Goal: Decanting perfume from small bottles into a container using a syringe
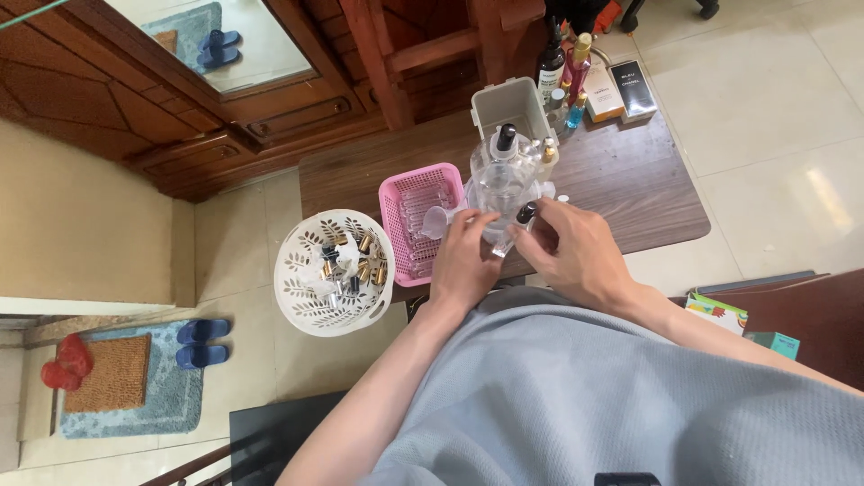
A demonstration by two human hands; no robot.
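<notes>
My left hand (463,261) and my right hand (571,252) meet at the near edge of a dark wooden table (630,180). Between their fingertips is a small clear vial (506,241) with a black cap (526,213); the left fingers pinch its body and the right fingers rest at the cap. A small clear funnel (435,220) lies just left of the left hand. Directly behind the hands stands a large clear glass bottle (500,180) with a black pump top.
A pink slotted basket (396,202) of clear vials sits on the table's left. A white round basket (297,288) with small capped bottles stands lower left. A grey open box (531,99), several bottles (562,76) and two boxes (621,90) are at the back.
</notes>
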